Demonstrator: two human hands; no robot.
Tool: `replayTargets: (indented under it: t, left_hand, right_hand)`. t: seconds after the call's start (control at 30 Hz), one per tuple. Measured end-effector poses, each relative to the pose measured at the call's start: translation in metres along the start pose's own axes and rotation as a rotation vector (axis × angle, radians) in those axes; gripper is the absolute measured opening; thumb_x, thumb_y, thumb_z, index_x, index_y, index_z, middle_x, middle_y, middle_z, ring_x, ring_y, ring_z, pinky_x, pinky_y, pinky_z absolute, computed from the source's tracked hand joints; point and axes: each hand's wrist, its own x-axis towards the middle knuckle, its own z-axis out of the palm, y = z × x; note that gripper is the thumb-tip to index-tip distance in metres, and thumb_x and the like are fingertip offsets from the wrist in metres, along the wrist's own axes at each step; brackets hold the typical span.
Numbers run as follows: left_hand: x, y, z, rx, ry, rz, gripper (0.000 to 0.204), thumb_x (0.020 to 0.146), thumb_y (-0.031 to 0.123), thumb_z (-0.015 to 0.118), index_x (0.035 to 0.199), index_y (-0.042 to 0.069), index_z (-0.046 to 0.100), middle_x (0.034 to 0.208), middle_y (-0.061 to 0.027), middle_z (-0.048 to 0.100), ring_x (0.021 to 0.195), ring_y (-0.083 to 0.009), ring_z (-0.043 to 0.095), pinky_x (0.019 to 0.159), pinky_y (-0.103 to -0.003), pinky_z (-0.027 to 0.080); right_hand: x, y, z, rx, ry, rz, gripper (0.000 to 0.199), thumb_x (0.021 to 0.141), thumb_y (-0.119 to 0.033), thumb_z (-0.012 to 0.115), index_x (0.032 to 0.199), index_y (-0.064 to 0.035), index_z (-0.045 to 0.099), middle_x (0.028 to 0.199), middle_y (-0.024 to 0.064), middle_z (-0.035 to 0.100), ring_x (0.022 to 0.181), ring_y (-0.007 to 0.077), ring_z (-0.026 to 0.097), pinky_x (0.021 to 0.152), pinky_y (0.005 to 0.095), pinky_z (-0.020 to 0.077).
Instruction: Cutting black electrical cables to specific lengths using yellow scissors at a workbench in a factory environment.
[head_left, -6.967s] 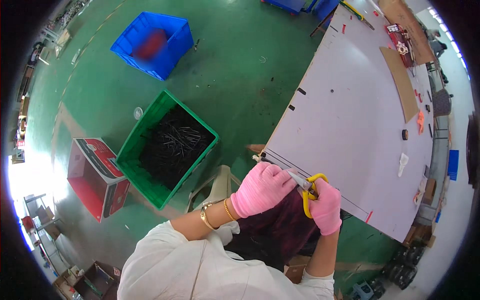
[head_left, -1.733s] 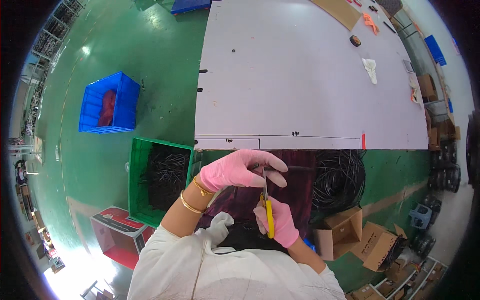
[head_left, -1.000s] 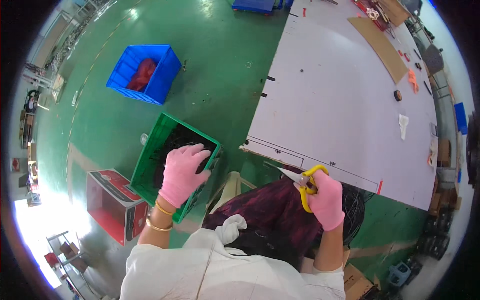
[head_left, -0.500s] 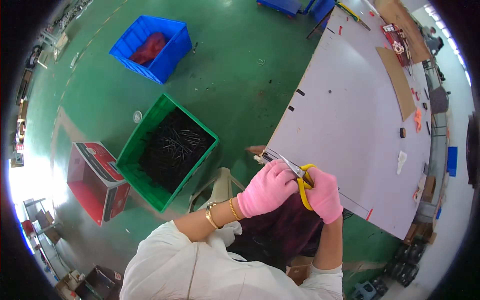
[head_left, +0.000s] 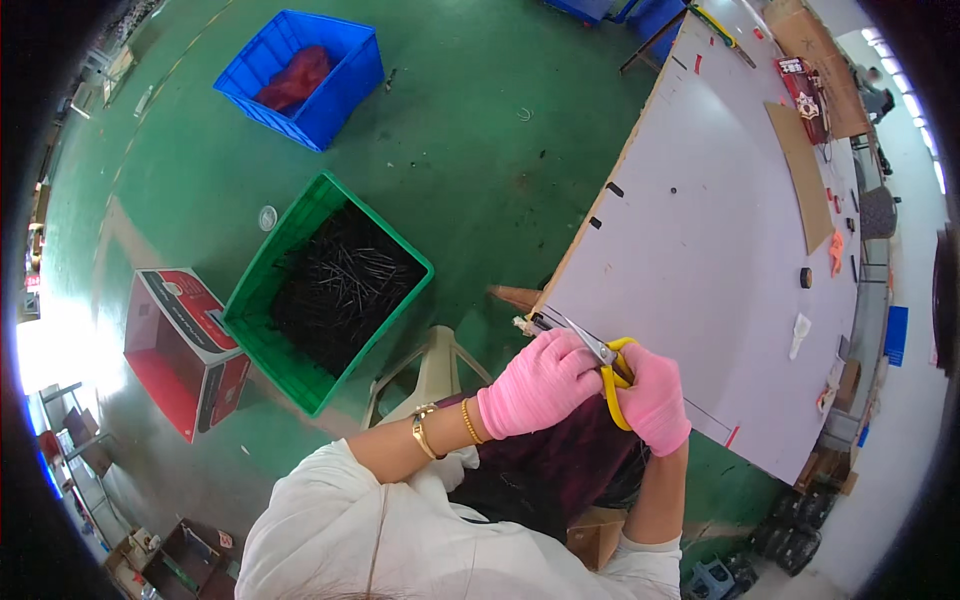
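Both my hands wear pink knit gloves and meet at the table's near left corner. My right hand (head_left: pixel 655 400) is closed round the yellow handles of a pair of scissors (head_left: pixel 607 358), whose metal blades point away and to the left. My left hand (head_left: pixel 538 385) is closed right beside the blades, its fingers bent and pressed together. Whatever it pinches is hidden by the fingers. Just beyond them, a small dark piece (head_left: pixel 543 321) and thin dark strands show at the table's edge.
The white table (head_left: pixel 690 260) bears cardboard, tape and small scraps. To my left, a green crate (head_left: pixel 290 372) holds many thin black pieces. Beyond it is a blue crate (head_left: pixel 335 105) with a red bag. A red-and-white carton (head_left: pixel 185 350) and a pale stool (head_left: pixel 437 365) stand nearby.
The view has shifted slightly, so the crates sit a little higher and the table a little further right. The hands and scissors keep nearly the same pose.
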Motion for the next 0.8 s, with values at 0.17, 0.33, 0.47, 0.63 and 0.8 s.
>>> replayTargets:
  t: [0.17, 0.33, 0.47, 0.63, 0.8]
  left_hand:
    - [0.006, 0.000, -0.003, -0.044, -0.092, -0.077, 0.015, 0.075, 0.018, 0.067, 0.089, 0.016, 0.067, 0.101, -0.0005, 0.062, 0.102, -0.0236, 0.058, 0.091, -0.040, 0.047]
    - [0.010, -0.001, -0.006, -0.129, -0.073, -0.109, 0.015, 0.074, 0.007, 0.065, 0.084, 0.017, 0.065, 0.098, 0.0002, 0.062, 0.098, -0.0243, 0.058, 0.086, -0.040, 0.046]
    - [0.012, -0.003, -0.002, -0.145, -0.085, -0.110, 0.013, 0.074, 0.009, 0.065, 0.084, 0.016, 0.062, 0.098, 0.0010, 0.060, 0.093, -0.0240, 0.056, 0.083, -0.039, 0.045]
    - [0.017, -0.001, -0.004, -0.126, -0.034, -0.120, 0.021, 0.068, 0.001, 0.067, 0.082, 0.016, 0.061, 0.095, 0.0002, 0.061, 0.091, -0.0249, 0.058, 0.081, -0.039, 0.045]
    - [0.019, 0.001, -0.004, -0.128, -0.003, -0.111, 0.025, 0.064, -0.004, 0.068, 0.080, 0.014, 0.061, 0.094, -0.0005, 0.063, 0.089, -0.0258, 0.059, 0.078, -0.039, 0.046]
  right_hand:
    - [-0.004, 0.009, -0.002, -0.006, 0.020, 0.079, 0.021, 0.079, -0.011, 0.076, 0.090, 0.0026, 0.064, 0.070, 0.0187, 0.054, 0.064, 0.0261, 0.053, 0.057, 0.0343, 0.0464]
    - [-0.022, 0.023, -0.024, 0.024, 0.043, 0.186, 0.022, 0.081, -0.011, 0.076, 0.088, 0.0048, 0.063, 0.064, 0.0135, 0.055, 0.059, 0.0112, 0.047, 0.056, 0.0289, 0.0443]
    - [-0.036, 0.049, -0.033, 0.129, 0.095, 0.257, 0.020, 0.083, -0.012, 0.074, 0.083, 0.0049, 0.063, 0.069, 0.0082, 0.065, 0.065, 0.0097, 0.058, 0.062, 0.0281, 0.0486]
    - [-0.028, 0.038, -0.039, 0.097, 0.043, 0.266, 0.027, 0.081, -0.018, 0.075, 0.079, 0.0050, 0.060, 0.064, 0.0185, 0.056, 0.060, 0.0154, 0.056, 0.059, 0.0323, 0.0465]
    - [-0.026, 0.044, -0.042, -0.043, -0.007, 0.200, 0.031, 0.082, -0.025, 0.075, 0.082, 0.0033, 0.062, 0.070, 0.0236, 0.055, 0.059, 0.0331, 0.053, 0.059, 0.0369, 0.0466]
